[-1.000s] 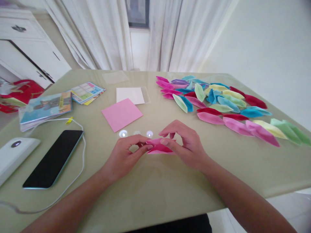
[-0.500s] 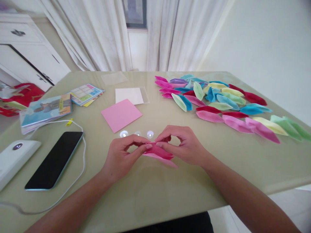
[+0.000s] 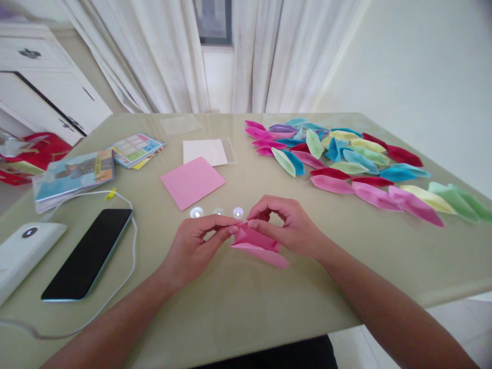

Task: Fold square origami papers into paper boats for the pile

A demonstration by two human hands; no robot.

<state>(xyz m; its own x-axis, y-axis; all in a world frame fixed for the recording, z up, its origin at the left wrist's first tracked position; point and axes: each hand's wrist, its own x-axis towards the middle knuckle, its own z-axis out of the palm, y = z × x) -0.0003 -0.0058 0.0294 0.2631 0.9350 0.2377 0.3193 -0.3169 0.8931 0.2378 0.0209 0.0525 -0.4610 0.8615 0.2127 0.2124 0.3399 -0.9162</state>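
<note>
Between my hands is a partly folded pink paper (image 3: pixel 261 243), its near flap standing out toward me. My left hand (image 3: pixel 200 246) pinches its upper left edge between thumb and index finger. My right hand (image 3: pixel 286 225) pinches the top edge a little to the right, the two sets of fingertips nearly touching. Flat pink square sheets (image 3: pixel 192 183) lie beyond my left hand, partly over a white sheet (image 3: pixel 205 152). Several folded paper pieces in pink, red, blue, green, yellow and purple, such as a pink one (image 3: pixel 331 184), lie at the back right.
On the left are a black phone (image 3: pixel 87 254), a white device (image 3: pixel 28 256), a white cable (image 3: pixel 134 246), a booklet stack (image 3: pixel 75 177) and colourful cards (image 3: pixel 137 148). Light reflections show just beyond my hands. Behind the table hang white curtains (image 3: pixel 154 56).
The pink paper has tilted and opened a little, showing more of its near flap, which has shifted right. My fingertips have moved slightly right along its top edge.
</note>
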